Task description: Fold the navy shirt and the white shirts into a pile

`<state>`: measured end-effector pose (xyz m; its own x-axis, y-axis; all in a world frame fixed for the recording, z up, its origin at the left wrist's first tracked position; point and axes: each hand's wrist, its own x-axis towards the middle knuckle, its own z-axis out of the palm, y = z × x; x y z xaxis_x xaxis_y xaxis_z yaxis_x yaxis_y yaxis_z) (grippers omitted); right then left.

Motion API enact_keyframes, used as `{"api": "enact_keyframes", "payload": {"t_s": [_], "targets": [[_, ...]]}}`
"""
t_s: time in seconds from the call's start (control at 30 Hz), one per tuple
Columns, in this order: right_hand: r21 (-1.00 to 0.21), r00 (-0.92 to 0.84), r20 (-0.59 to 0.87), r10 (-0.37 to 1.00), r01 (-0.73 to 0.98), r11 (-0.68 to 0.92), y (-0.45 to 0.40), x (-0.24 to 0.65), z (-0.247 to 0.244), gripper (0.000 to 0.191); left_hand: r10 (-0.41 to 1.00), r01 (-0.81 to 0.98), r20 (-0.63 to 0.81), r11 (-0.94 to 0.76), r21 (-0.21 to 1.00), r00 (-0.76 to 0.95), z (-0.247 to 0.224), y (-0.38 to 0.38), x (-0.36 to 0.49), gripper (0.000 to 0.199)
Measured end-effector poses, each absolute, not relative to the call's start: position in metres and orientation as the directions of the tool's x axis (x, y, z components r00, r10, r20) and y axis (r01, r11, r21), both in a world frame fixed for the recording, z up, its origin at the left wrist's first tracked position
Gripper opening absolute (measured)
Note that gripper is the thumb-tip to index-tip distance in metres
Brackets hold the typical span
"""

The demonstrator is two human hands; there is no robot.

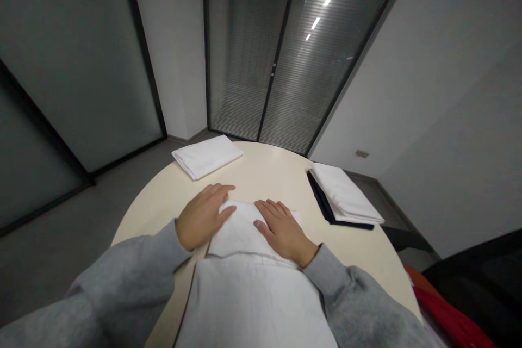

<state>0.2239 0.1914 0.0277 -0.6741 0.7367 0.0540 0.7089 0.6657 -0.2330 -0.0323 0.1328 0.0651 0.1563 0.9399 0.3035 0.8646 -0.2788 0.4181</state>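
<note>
We have the white cloth [253, 304] on the round table [273, 168], running from beneath and between our hands back toward our body. Our right hand [283, 232] lies flat on its far part, fingers extended, clamping nothing; our left hand [204, 217] is spread at its left edge, thumb over fabric, contact unclear.

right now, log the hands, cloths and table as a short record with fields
left hand: by the far left edge of the white front cloth, thumb over it
right hand: palm down on that cloth
far left: a folded white cloth
far right: second white cloth, folded, on dark fabric
table: round, cream
sleeves: grey
</note>
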Motion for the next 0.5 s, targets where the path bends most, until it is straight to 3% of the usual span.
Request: {"api": "enact_keyframes", "payload": {"t_s": [0.1,0.17,0.3,0.4,0.5], "targets": [[-0.232,-0.674,0.059,0.736,0.708,0.667,0.190,0.223,0.027,0.059,0.786,0.692,0.280,-0.618,0.372,0.551,0.069,0.088,0.003,0.060],[-0.242,-0.676,0.070,0.734,0.702,0.670,0.188,0.223,0.029,0.058,0.679,0.589,0.212,-0.723,0.361,0.703,0.062,0.065,0.020,0.076],[-0.281,-0.674,0.020,0.738,0.705,0.651,0.199,0.227,0.048,0.062,0.652,0.581,0.144,-0.739,0.340,0.745,0.042,0.050,0.030,0.083],[-0.275,-0.649,-0.174,0.741,0.754,0.596,0.224,0.231,0.069,0.067,0.649,0.595,0.100,-0.739,0.316,0.754,0.040,0.051,0.030,0.083],[-0.277,-0.648,-0.355,0.674,0.761,0.586,0.253,0.231,0.087,0.054,0.634,0.583,0.076,-0.746,0.320,0.770,0.042,0.050,0.031,0.080]]}}
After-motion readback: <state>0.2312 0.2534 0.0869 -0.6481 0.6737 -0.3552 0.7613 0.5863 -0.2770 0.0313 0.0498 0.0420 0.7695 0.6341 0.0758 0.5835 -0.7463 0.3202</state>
